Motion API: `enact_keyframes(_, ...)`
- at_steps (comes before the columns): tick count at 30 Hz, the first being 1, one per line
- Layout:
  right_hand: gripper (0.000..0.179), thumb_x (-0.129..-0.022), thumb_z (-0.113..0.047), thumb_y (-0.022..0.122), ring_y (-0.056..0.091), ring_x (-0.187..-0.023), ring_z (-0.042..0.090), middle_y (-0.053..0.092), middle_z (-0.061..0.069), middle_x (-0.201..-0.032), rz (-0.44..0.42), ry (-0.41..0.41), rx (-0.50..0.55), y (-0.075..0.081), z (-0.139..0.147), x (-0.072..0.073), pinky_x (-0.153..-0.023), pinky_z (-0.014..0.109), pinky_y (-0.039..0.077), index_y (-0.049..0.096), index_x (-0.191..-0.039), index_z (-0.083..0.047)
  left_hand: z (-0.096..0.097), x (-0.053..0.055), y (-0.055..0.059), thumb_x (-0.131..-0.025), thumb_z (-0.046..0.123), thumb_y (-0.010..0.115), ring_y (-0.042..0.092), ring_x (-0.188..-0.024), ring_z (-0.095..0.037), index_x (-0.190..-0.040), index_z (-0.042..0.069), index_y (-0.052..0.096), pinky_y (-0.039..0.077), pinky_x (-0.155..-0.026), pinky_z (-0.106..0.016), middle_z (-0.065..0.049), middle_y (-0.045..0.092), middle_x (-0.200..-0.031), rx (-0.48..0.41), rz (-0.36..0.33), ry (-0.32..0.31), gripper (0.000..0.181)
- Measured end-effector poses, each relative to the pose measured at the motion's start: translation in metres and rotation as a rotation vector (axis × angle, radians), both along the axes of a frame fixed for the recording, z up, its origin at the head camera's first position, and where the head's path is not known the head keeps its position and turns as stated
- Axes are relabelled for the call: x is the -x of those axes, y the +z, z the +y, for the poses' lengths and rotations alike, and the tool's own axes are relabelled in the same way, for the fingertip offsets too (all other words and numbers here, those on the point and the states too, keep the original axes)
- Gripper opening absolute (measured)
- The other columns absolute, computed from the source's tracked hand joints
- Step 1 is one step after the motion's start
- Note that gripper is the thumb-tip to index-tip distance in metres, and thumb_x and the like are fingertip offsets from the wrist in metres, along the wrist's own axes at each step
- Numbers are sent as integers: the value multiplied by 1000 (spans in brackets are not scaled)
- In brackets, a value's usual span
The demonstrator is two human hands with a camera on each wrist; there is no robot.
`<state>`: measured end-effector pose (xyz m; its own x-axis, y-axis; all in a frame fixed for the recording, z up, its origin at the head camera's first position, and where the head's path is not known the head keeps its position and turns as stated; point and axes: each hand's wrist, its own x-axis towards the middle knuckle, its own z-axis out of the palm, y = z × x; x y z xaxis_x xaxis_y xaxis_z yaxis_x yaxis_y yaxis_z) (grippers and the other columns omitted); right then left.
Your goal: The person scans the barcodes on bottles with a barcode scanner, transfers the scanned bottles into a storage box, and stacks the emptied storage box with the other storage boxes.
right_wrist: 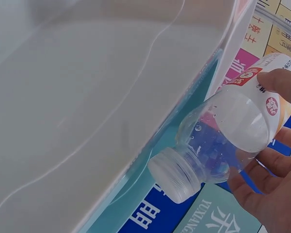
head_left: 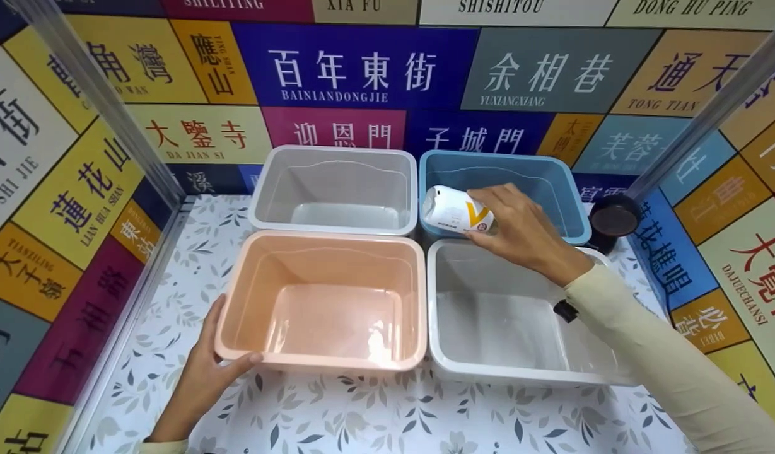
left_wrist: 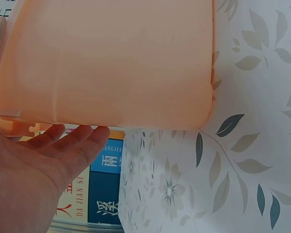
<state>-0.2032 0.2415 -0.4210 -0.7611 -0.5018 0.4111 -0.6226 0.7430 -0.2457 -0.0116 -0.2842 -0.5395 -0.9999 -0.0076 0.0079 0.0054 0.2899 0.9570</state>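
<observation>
A plastic bottle (head_left: 447, 211) with a white and orange label is gripped in my right hand (head_left: 523, 227), above the near edge of the blue bin (head_left: 579, 221). It lies tilted on its side; the right wrist view shows the white cap (right_wrist: 174, 174) screwed on and clear walls with droplets, fingers and thumb around the label. My left hand (head_left: 204, 372) holds the near left corner of the peach bin (head_left: 337, 265), its thumb over the front rim. In the left wrist view its fingers (left_wrist: 80, 145) rest along the bin's side wall.
A grey bin (head_left: 333, 173) stands behind the peach one, and a white bin (head_left: 494, 315) sits at the near right. Beside the blue bin's right corner is a dark round object (head_left: 614, 217). Sign-printed walls (head_left: 355, 69) enclose the leaf-patterned table (head_left: 349, 416).
</observation>
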Motion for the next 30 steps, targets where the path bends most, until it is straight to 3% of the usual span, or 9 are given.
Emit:
enact_keyframes(18,68,-93,-29,92,59,-128,34,67,13,-146,-96,-15,-54,1,-23,4,-108,59,55,65,-152,-10,0,0,0,-92,9,89,47,-148,-43,-179,27,10,50,-104,-17,-19,24,-180,-5,-7,2,119)
enact_keyframes(30,65,-93,-26,90,60,-124,35,69,17,-142,-61,38,-99,0,-34,14,-104,57,56,66,-149,-6,0,0,1,-93,14,89,50,-146,-39,-179,31,10,50,-101,-16,-17,24,-181,30,-32,6,118)
